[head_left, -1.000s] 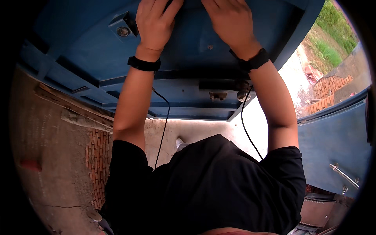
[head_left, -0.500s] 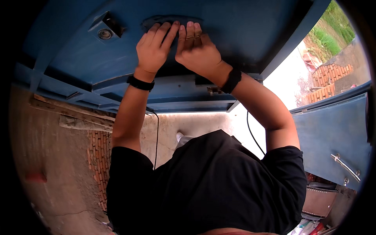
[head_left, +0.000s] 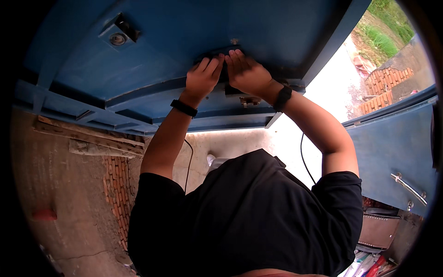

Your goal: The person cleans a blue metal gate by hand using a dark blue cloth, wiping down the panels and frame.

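Both my hands press a dark, flat, cloth-like piece (head_left: 213, 52) against the blue metal door panel (head_left: 161, 51) in front of me. My left hand (head_left: 203, 76) has its fingers bent together over the piece, a black band on the wrist. Beside it, my right hand (head_left: 249, 74) leans in with its fingers close together and their tips nearly touching the left ones. Most of the piece is hidden under my fingers. Just above my fingertips sits a small round fitting (head_left: 234, 41) on the panel.
A square bracket with a round hole (head_left: 117, 39) projects from the panel at upper left. A latch (head_left: 250, 100) sits below my right hand. At right stands another blue door leaf with a metal handle (head_left: 409, 189). Black cables (head_left: 189, 161) hang near my body; wooden boards (head_left: 87, 134) lie at left.
Both hands have slid toward me and a little to the right with the dark piece. My fingers are more bent, and the small round fitting now shows above them.
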Motion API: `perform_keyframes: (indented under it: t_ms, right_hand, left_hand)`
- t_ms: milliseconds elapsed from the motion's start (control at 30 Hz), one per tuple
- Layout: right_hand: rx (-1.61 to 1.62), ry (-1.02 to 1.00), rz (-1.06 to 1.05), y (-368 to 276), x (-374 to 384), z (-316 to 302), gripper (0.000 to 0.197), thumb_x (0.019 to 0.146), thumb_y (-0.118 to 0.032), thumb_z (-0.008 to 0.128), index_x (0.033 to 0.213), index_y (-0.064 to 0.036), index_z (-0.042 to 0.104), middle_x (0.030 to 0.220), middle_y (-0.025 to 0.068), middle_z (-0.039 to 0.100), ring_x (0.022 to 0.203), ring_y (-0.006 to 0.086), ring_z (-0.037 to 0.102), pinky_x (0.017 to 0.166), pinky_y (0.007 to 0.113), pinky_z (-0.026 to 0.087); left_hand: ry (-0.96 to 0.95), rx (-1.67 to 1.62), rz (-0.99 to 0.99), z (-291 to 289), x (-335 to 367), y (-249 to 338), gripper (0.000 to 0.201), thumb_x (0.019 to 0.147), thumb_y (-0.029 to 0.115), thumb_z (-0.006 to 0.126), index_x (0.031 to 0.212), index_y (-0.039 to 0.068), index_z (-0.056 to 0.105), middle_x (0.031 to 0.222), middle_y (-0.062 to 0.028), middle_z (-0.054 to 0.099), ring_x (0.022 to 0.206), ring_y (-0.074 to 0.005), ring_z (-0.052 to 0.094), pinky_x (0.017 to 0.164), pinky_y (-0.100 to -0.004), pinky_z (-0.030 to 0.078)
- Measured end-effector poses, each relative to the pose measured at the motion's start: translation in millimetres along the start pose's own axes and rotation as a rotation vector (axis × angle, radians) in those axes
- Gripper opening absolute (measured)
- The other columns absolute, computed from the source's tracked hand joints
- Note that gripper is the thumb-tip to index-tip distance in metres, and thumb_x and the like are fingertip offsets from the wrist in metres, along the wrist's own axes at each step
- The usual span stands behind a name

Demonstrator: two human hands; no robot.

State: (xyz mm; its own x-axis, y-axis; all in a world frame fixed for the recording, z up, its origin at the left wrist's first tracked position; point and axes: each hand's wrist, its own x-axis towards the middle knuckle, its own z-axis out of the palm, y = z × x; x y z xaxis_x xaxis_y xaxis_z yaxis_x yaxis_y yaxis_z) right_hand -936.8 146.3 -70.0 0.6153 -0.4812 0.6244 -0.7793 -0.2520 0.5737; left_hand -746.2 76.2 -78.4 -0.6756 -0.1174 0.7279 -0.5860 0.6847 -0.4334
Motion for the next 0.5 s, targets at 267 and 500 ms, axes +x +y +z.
perform_keyframes:
  t_ms: [267, 500]
  right_hand:
    - [-0.087, -0.015, 0.09, 63.6, -34.8, -28.7, 0.029, 0.093, -0.014, 0.061, 0.116, -0.0076, 0.076, 0.121, 0.0077, 0.075, 0.116, 0.0183, 0.07, 0.096, 0.029, 0.055]
    - [-0.25, 0.089, 0.067, 124.4, -19.1, -64.6, 0.021, 0.091, -0.014, 0.064, 0.106, -0.0127, 0.078, 0.118, 0.0038, 0.077, 0.113, 0.0147, 0.071, 0.1, 0.034, 0.054]
  left_hand:
    - [0.196, 0.121, 0.052, 12.8, 62.2, 46.4, 0.032, 0.083, 0.01, 0.067, 0.114, 0.005, 0.074, 0.09, 0.0037, 0.055, 0.078, -0.0085, 0.057, 0.058, -0.0206, 0.049]
    - [0.361, 0.199, 0.022, 10.5, 126.8, 52.2, 0.023, 0.083, 0.01, 0.068, 0.104, 0.007, 0.076, 0.088, 0.0061, 0.055, 0.075, -0.0064, 0.056, 0.056, -0.0181, 0.049]
